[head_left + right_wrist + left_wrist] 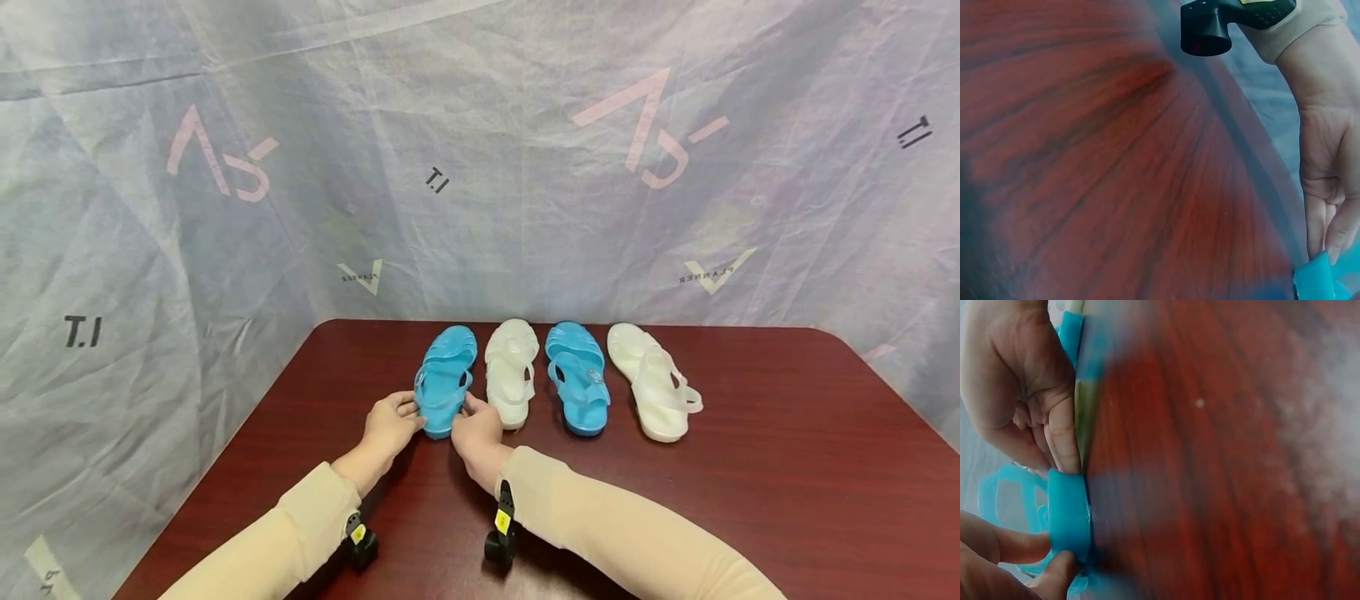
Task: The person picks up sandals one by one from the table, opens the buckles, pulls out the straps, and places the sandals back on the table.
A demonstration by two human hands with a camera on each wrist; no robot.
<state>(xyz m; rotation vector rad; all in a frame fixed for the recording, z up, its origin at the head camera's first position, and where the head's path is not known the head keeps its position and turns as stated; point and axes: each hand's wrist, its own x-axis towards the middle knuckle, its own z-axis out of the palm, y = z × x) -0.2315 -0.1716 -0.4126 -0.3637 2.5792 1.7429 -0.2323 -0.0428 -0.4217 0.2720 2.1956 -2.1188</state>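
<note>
The leftmost blue sandal lies on the table with its toe toward the back curtain. My left hand grips its left edge near the heel, thumb and fingertips at the rim. On the opposite side my right hand holds the right edge of the heel. The heel sits between both hands in the left wrist view. In the right wrist view, the left hand meets the blue heel in the lower corner. Close to my right hand lies a white sandal.
Farther right, another blue sandal and a second white sandal complete a row along the back of the dark red table. A grey printed curtain hangs behind the table. Small black cameras hang below both sleeves.
</note>
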